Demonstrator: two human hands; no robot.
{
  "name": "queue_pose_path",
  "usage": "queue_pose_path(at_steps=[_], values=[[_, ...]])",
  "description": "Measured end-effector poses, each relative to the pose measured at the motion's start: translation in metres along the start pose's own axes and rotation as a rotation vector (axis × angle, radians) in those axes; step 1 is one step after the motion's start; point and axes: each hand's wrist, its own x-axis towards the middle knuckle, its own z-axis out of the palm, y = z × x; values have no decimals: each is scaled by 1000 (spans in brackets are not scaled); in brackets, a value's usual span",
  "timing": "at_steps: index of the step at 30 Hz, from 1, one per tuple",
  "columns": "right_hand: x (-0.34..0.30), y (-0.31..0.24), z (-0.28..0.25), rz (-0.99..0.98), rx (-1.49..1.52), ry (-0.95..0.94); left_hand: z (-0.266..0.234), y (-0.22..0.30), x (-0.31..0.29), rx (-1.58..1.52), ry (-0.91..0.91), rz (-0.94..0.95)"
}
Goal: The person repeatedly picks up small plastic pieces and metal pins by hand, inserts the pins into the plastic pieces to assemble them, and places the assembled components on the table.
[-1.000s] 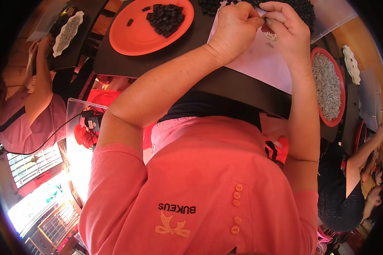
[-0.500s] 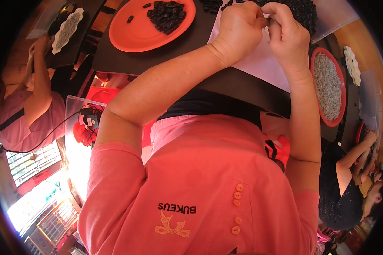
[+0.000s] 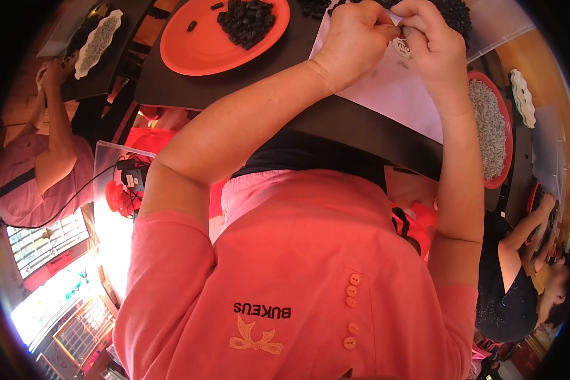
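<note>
My left hand [image 3: 354, 47] and my right hand [image 3: 437, 57] meet at the top of the view, fingertips pinched close together. Between them is a tiny dark piece, mostly hidden by the fingers. Both hands are over a pale sheet [image 3: 386, 95] with a round printed mark near the right fingers. Beyond the right hand lies a heap of small black pieces [image 3: 457, 22]. To the left, an orange-red plate [image 3: 187, 57] carries a pile of short black pieces [image 3: 247, 25], a couple lying apart from it.
A red dish [image 3: 508, 139] of small grey pieces [image 3: 487, 120] stands right of my right forearm, near a white wavy-edged tray [image 3: 522, 98]. The dark table [image 3: 373, 130] ends in front of me. Other people sit at left and right; a clear bin [image 3: 111, 152] stands at left.
My right hand has shifted slightly right, uncovering the printed mark on the sheet. The fingertips remain close together. The view has moved slightly.
</note>
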Motion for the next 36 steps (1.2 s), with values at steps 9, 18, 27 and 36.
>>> queue_pose_path(at_steps=[9,18,27,36], values=[[-10,6,16,-219,-532,28,19,-25,-5,617,287,351],[-13,-11,21,-15,-162,135,14,-35,7,-15,172,9],[-20,2,27,138,222,273,15,-28,8,-343,86,-125],[-19,-4,22,407,553,267,17,-29,7,-420,81,-135]])
